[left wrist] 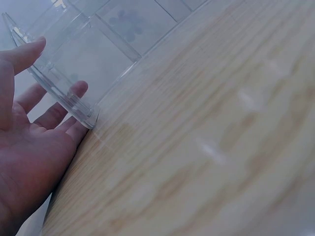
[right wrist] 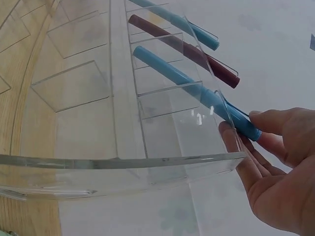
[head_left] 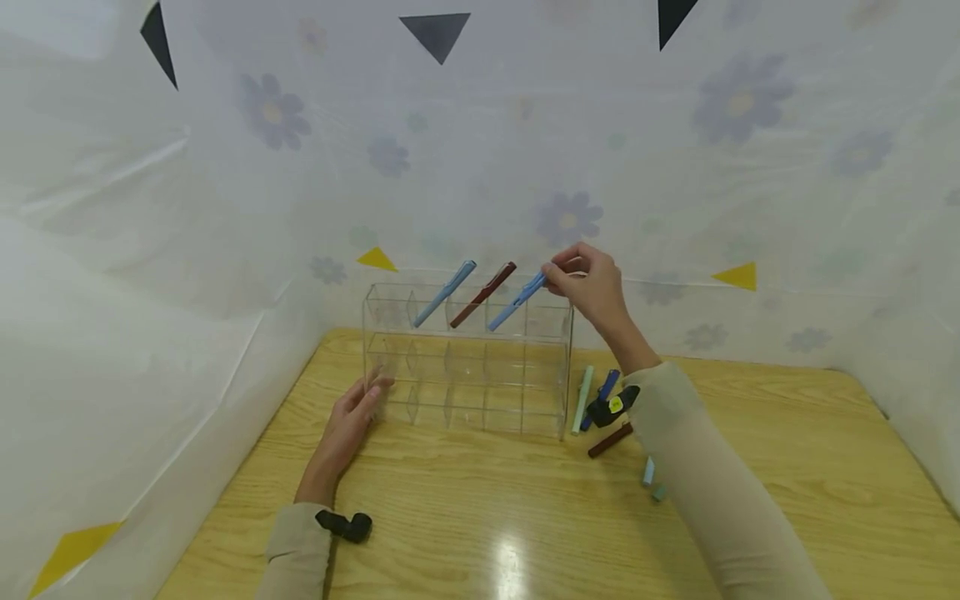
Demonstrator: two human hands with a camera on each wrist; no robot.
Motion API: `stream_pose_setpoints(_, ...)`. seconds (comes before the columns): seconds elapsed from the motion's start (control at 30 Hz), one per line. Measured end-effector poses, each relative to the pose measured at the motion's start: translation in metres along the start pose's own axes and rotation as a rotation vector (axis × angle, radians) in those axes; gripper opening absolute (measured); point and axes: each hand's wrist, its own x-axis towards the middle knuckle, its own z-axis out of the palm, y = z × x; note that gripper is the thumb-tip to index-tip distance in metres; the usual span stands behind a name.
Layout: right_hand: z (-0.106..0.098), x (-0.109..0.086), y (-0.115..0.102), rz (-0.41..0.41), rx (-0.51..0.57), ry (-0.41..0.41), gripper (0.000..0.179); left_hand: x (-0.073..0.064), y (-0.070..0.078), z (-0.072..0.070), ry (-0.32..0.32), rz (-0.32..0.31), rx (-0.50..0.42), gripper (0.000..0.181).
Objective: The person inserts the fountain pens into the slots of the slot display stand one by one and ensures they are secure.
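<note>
A clear acrylic pen rack (head_left: 468, 375) with stepped compartments stands on the table. In its top row lean a light blue pen (head_left: 444, 294), a dark red pen (head_left: 483, 295) and a brighter blue pen (head_left: 506, 312). My right hand (head_left: 592, 283) pinches the brighter blue pen by its upper, clipped end, thumb over it and fingers beneath, while its lower end lies in the compartment. At the rack's left end, my left hand (head_left: 352, 417) rests against the side panel (left wrist: 59, 93) with loosely extended fingers. The fingertips show through the clear plastic in the left wrist view.
Right of the rack lie a pale green pen (head_left: 582, 400), a dark blue pen (head_left: 609, 383) and another dark red pen (head_left: 610, 440). More pen ends (head_left: 648, 472) stick out beside the right sleeve. A flower-patterned white sheet (head_left: 465, 167) hangs behind the wooden table (head_left: 450, 517).
</note>
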Motion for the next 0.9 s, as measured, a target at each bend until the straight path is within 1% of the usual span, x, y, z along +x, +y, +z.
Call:
stream_pose_setpoints(0.13, -0.003, 0.000, 0.000, 0.035, 0.003, -0.033, 0.024, 0.000, -0.001, 0.000, -0.001, -0.004, -0.003, 0.050)
stream_pose_setpoints(0.23, -0.006, 0.000, 0.000, 0.048, 0.035, -0.051, 0.030, 0.000, 0.000, 0.001, 0.001, -0.005, -0.004, 0.051)
stream_pose_setpoints(0.37, -0.013, -0.003, 0.001, 0.040, 0.077, -0.052, 0.039, 0.001, 0.000, 0.000, 0.006, -0.005, 0.006, 0.050)
stream_pose_setpoints(0.43, -0.018, -0.006, 0.002, 0.025, 0.083, -0.040, 0.038, 0.001, 0.001, 0.000, 0.006, -0.010, 0.017, 0.050)
stream_pose_setpoints(0.6, -0.031, -0.020, 0.000, -0.020, 0.090, -0.013, 0.029, 0.002, 0.001, -0.001, 0.008, -0.012, 0.020, 0.050)
stream_pose_setpoints(0.73, -0.041, -0.034, -0.003, -0.026, 0.053, 0.000, 0.028, 0.002, 0.001, 0.000, 0.020, -0.007, 0.009, 0.051)
stream_pose_setpoints(0.9, -0.051, -0.058, -0.004, -0.007, -0.055, 0.033, 0.033, 0.002, 0.002, 0.001, 0.016, -0.005, 0.009, 0.051)
